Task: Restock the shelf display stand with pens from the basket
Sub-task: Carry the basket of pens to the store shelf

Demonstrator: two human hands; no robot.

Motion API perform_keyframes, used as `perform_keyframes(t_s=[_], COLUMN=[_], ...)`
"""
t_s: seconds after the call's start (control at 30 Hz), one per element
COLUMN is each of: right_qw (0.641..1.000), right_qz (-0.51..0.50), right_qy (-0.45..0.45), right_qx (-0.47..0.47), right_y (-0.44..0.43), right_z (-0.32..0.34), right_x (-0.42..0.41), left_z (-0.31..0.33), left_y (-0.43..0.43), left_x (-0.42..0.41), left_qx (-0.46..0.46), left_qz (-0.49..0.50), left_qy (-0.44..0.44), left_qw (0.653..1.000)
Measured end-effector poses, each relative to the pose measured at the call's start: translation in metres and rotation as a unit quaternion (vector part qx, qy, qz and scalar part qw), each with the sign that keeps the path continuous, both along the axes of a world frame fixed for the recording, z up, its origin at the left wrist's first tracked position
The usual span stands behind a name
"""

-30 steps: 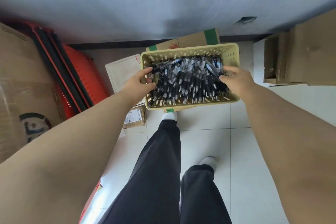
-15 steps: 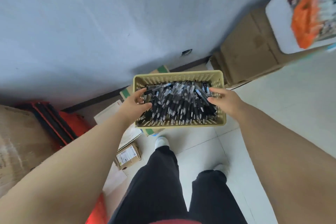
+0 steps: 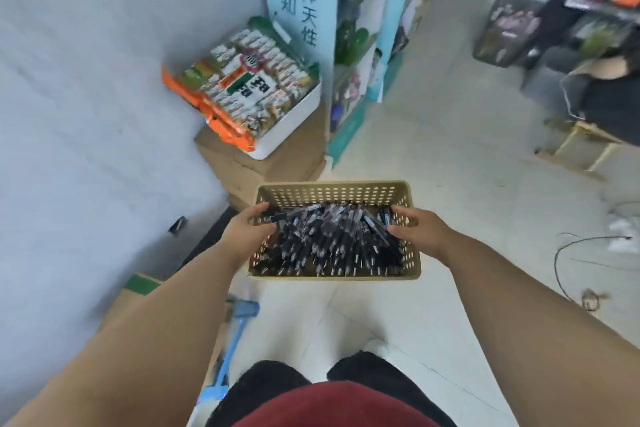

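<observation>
A yellow perforated basket hangs in front of me above the floor, filled with several black pens. My left hand grips its left rim, fingers curled over the edge. My right hand grips the right rim the same way. A tall light-blue shelf display stand with printed characters rises ahead by the wall; its contents are blurred.
A white box of colourful packets sits on cardboard boxes left of the stand. A seated person and a wooden stool are at far right. A black cable lies on the tiled floor at right. A blue-handled tool lies lower left.
The view has swung right, away from the wall and red baskets, bringing the blue stand and shop aisle into sight. Both hands keep their hold on the basket.
</observation>
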State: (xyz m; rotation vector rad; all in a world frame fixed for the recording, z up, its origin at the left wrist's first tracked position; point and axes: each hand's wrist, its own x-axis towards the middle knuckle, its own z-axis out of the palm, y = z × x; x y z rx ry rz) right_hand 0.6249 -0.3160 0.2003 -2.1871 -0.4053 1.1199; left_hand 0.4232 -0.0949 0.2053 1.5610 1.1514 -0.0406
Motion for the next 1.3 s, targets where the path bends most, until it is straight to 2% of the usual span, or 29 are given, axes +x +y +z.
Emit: perform_keyframes(t_s=[0.23, 0.33, 0.5, 0.7, 0.9, 1.0, 1.2, 1.3], right_qw=[0.978, 0.958, 0.918, 0.885, 0.829, 0.804, 0.760, 0.754], right_qz=[-0.204, -0.283, -0.395, -0.465, -0.557, -0.591, -0.645, -0.651], right_qy=[-0.018, -0.033, -0.032, -0.004, -0.007, -0.010, 0.032, 0.045], right_qx=[0.023, 0.024, 0.006, -0.018, -0.048, -0.057, -0.071, -0.072], right_y=[-0.192, -0.255, -0.333, -0.391, -0.435, -0.460, -0.516, -0.557], right_z=[0.034, 0.043, 0.045, 0.040, 0.046, 0.045, 0.032, 0.023], right_x=[0.095, 0.121, 0.162, 0.235, 0.324, 0.353, 0.395, 0.433], left_z=[0.035, 0.049, 0.043, 0.024, 0.019, 0.027, 0.030, 0.031], left_y=[-0.127, -0.183, -0.250, -0.307, -0.377, -0.422, -0.515, -0.564], left_x=[0.202, 0.273, 0.372, 0.492, 0.638, 0.702, 0.798, 0.852], left_qx=[-0.001, 0.021, 0.004, 0.010, -0.002, 0.011, 0.020, 0.032], left_qz=[-0.173, -0.257, -0.368, -0.457, -0.572, -0.600, -0.647, -0.669], left_qy=[-0.048, -0.067, -0.049, -0.026, -0.026, -0.058, -0.065, -0.070], left_qw=[0.984, 0.964, 0.929, 0.889, 0.820, 0.798, 0.759, 0.740])
